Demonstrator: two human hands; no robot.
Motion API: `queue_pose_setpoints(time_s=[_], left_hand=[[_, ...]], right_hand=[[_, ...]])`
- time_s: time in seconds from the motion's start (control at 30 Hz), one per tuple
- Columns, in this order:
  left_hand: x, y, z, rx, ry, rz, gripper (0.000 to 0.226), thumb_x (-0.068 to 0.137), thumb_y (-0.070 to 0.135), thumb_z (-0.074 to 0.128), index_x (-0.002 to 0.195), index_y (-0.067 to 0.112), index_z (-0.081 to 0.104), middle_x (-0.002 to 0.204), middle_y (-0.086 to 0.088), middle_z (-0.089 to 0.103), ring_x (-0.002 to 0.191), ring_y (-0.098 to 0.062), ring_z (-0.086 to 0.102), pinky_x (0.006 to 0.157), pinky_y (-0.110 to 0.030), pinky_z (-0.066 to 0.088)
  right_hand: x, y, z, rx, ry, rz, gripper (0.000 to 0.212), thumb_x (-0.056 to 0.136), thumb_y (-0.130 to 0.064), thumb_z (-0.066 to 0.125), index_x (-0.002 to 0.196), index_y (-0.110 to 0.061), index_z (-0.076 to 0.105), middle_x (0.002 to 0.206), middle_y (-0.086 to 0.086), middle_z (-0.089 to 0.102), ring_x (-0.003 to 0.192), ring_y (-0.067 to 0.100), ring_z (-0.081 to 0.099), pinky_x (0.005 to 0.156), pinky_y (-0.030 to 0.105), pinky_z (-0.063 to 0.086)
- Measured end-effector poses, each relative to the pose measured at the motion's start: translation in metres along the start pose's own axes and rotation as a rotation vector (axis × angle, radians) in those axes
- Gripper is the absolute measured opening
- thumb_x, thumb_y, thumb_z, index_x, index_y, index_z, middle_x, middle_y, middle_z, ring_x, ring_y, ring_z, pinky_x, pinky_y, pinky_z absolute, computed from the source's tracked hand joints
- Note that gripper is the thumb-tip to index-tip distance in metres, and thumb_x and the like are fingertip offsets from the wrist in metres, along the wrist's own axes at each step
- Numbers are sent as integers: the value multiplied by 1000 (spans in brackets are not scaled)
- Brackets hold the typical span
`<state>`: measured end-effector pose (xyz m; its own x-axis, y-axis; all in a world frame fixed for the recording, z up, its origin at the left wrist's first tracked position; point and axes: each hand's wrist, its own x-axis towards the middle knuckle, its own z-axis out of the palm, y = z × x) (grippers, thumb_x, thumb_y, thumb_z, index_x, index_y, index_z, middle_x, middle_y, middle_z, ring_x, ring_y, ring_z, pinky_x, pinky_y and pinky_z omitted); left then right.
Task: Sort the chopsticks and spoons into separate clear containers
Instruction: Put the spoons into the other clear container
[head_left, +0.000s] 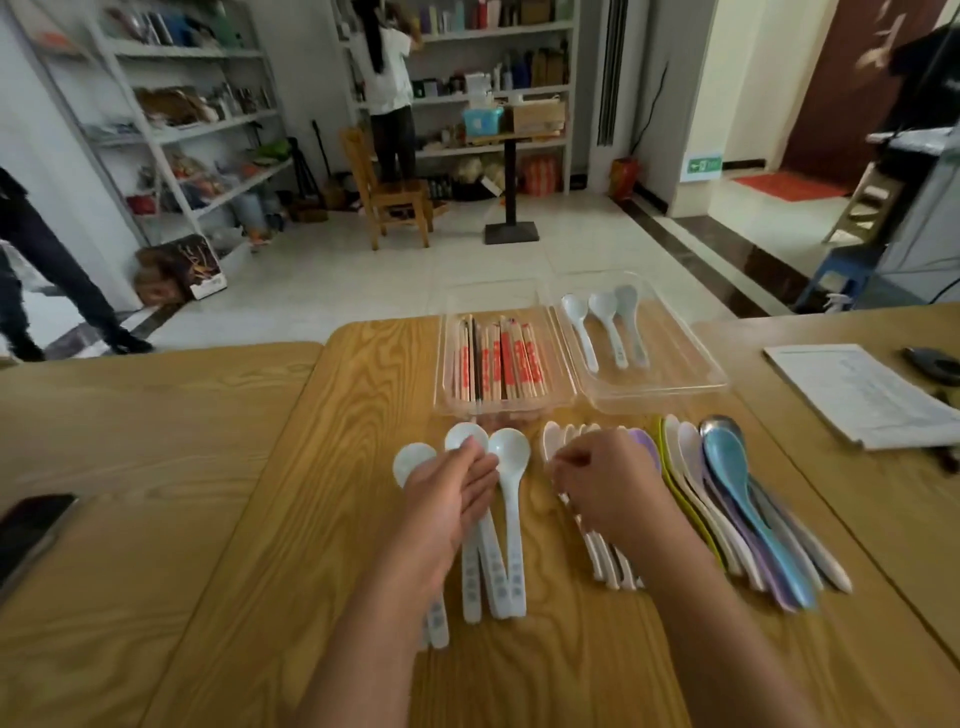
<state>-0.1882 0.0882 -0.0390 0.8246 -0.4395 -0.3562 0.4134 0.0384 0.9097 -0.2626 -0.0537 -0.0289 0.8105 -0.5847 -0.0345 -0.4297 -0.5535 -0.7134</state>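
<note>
Two clear containers stand side by side at the table's far edge. The left container holds several wooden chopsticks. Three pale spoons lie in the right container. Three pale blue spoons lie on the table in front of me, and my left hand rests flat over their necks with fingers apart. My right hand is curled over a row of white and pinkish spoons; whether it grips one is hidden. Further right lies a fanned row of coloured spoons.
A stack of papers lies at the right on the wooden table, with a dark object behind it. A black phone sits at the left edge. People move by the shelves beyond the table.
</note>
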Motion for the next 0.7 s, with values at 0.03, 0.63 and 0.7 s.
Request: queue_pose_setpoints(time_s=[0.03, 0.63, 0.7], left_hand=[[-6, -6, -4, 15, 1, -12, 40, 100, 30, 54, 130, 4, 59, 117, -10, 71, 108, -18, 68, 104, -37, 50], [-40, -1, -33, -46, -6, 50, 37, 100, 31, 56, 128, 7, 59, 121, -7, 70, 113, -16, 66, 106, -36, 48], [-40, -3, -38, -61, -11, 49, 35, 100, 30, 55, 127, 8, 60, 121, -7, 70, 112, -15, 67, 106, -36, 48]], right_hand=[[-7, 2, 11, -41, -29, 21, 22, 91, -18, 61, 79, -5, 74, 68, 9, 68, 59, 22, 60, 54, 29, 52], [-20, -24, 63, -191, -113, -34, 28, 88, -32, 68, 75, -10, 58, 63, -1, 52, 52, 10, 45, 47, 21, 33], [-20, -25, 65, -218, -127, -9, 20, 88, -27, 67, 83, -8, 64, 70, 0, 56, 57, 11, 50, 48, 21, 38]])
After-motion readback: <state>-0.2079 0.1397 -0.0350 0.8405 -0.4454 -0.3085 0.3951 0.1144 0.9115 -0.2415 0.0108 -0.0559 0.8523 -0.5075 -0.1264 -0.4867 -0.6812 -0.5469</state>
